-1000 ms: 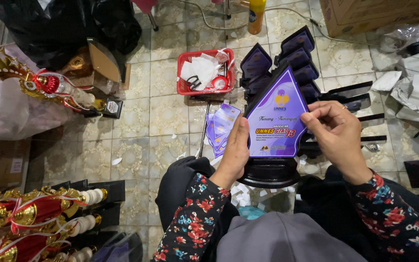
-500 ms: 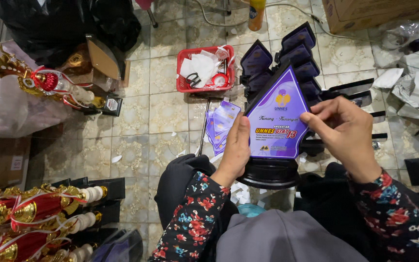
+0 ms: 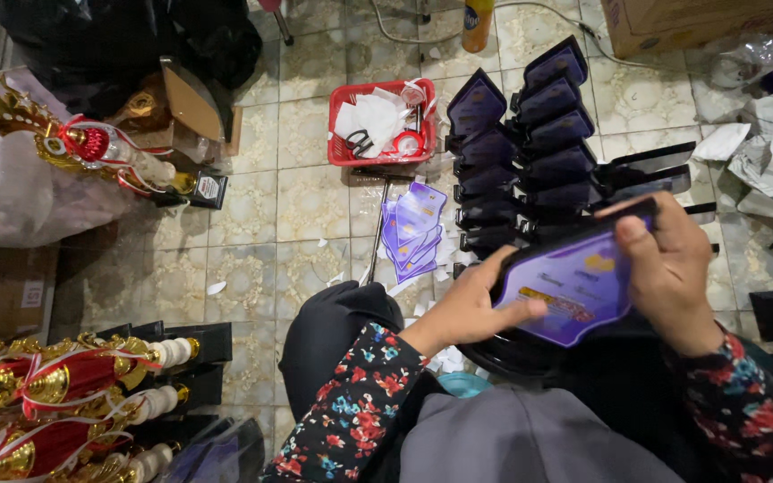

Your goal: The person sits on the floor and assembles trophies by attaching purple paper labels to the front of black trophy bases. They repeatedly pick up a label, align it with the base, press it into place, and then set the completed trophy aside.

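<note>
Tiled floor (image 3: 252, 224) is cluttered with trophies (image 3: 55, 411). Both hands grip 1 purple plaque (image 3: 574, 286) tilted over the lap: left hand (image 3: 471, 309) thumb flat across it, right hand (image 3: 668, 268) curled over its top edge.

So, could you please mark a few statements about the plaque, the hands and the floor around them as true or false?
1. Both hands hold the purple plaque. True: the left hand grips its left edge and the right hand its right edge.
2. The red basket is empty. False: it holds scissors, tape and white paper.
3. Loose purple sheets lie on the tiled floor. True.
4. The dark plaques on the floor are scattered at random. False: they stand overlapping in rows.
5. Gold and red trophies are at the lower left. True.
</note>
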